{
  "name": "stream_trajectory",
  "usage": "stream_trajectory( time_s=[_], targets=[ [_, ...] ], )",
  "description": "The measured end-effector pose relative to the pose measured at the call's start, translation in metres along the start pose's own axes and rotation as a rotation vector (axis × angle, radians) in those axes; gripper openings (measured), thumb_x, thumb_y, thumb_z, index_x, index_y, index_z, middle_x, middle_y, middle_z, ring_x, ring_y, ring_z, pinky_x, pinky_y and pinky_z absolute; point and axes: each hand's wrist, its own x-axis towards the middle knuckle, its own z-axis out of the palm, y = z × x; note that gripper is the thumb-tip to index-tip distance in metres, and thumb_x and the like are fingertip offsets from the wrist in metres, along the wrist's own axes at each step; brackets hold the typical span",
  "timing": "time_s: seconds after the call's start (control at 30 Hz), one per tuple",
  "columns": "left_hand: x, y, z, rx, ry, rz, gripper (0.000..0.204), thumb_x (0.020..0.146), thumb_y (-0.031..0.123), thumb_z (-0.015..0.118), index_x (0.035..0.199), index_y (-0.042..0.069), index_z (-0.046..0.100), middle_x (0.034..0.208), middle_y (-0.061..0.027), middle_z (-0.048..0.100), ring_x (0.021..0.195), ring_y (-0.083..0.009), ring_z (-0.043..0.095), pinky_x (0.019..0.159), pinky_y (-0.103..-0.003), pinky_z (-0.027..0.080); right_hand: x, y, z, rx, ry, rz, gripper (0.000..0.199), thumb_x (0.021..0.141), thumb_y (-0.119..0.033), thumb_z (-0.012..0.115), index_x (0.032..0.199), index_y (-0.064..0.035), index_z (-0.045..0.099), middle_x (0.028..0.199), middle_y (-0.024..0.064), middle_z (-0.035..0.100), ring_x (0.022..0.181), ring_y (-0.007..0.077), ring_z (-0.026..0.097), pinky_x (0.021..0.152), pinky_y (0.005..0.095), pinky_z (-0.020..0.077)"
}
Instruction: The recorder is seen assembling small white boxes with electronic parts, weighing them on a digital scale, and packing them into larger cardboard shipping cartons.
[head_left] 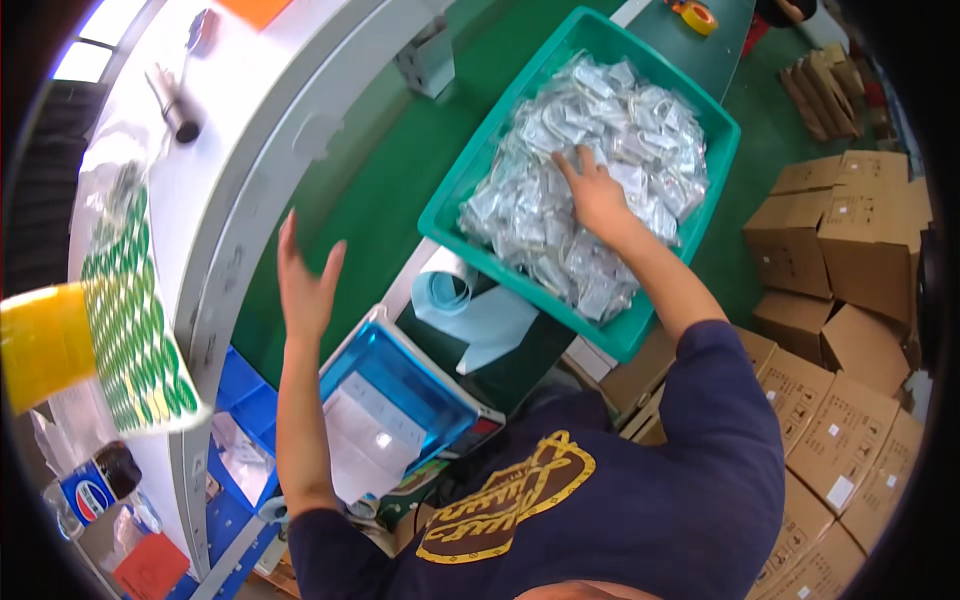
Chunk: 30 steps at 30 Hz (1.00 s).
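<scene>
A green plastic bin (pixel 452 222) on the right is heaped with small clear plastic packets (pixel 630 125). My right hand (pixel 598 195) reaches over the bin with fingers stretched out and apart, touching the top of the heap; I see no packet in its grip. My left hand (pixel 308 290) is raised beside the white bench edge, thumb and fingers apart, holding nothing. Just below and right of it stands a blue-topped device (pixel 405 365) with a white sheet of paper (pixel 375 430) lying over it. Between device and bin sits a curled light-blue strip (pixel 490 318).
Left, a white curved bench (pixel 240 150) carries a dark cylindrical tool (pixel 178 115) and a sheet of green oval stickers (pixel 135 320). Blue trays (pixel 245 400) sit beneath its edge. Cardboard boxes (pixel 840 420) are stacked on the right. A yellow tape roll (pixel 699 18) lies beyond the bin.
</scene>
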Motion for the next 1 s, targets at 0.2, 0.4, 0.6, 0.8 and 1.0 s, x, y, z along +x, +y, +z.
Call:
stream_trajectory(
  time_s=[0.2,0.4,0.6,0.8,1.0],
  targets=[
    [0.197,0.0,0.121,-0.329,-0.044,-0.24,0.11,0.071,0.04,0.087,0.151,0.003,0.021,0.151,-0.0179,0.037,0.139,-0.0285,0.036,0.109,-0.034,0.035,0.001,0.003,-0.008,0.071,-0.02,0.18,0.058,0.072,0.0,0.067,0.128,-0.0134,0.057,0.103,0.0149,0.061,0.094,0.0349,0.062,0.07,0.0449,0.0538],
    [0.27,-0.013,0.159,-0.047,-0.163,-0.084,0.096,0.062,0.038,0.088,0.138,0.006,0.039,0.132,-0.0141,0.053,0.124,-0.0292,0.051,0.099,-0.036,0.045,-0.029,-0.012,-0.06,0.64,0.455,-0.026,0.025,0.083,-0.002,0.07,0.108,-0.0066,0.064,0.094,0.0066,0.061,0.08,0.0198,0.061,0.067,0.0295,0.05],
    [0.144,0.032,0.104,0.165,0.235,0.336,0.082,0.064,0.025,0.085,0.132,0.007,0.044,0.123,-0.0146,0.057,0.118,-0.035,0.054,0.097,-0.042,0.046,-0.02,-0.093,-0.119,1.561,0.555,0.2,0.029,0.087,-0.002,0.07,0.112,-0.0045,0.056,0.098,0.0101,0.064,0.1,0.0145,0.063,0.073,0.0273,0.0544],
    [0.023,0.093,0.032,0.114,0.372,0.364,0.089,0.059,0.017,0.087,0.134,0.003,0.041,0.127,-0.0172,0.055,0.118,-0.0363,0.054,0.098,-0.042,0.046,-0.001,-0.179,-0.137,1.419,0.656,-0.17,0.026,0.084,-0.003,0.072,0.105,-0.0046,0.057,0.106,0.0122,0.061,0.094,0.0203,0.063,0.072,0.0318,0.0528],
    [-0.103,0.09,-0.055,0.078,0.447,0.193,0.098,0.056,0.021,0.089,0.138,0.001,0.04,0.125,-0.019,0.058,0.116,-0.0371,0.057,0.096,-0.042,0.048,-0.1,-0.224,-0.197,0.59,0.515,-0.741,0.035,0.081,-0.02,0.076,0.109,-0.0056,0.062,0.124,0.0164,0.053,0.105,0.0351,0.056,0.089,0.0472,0.044]
  ],
)
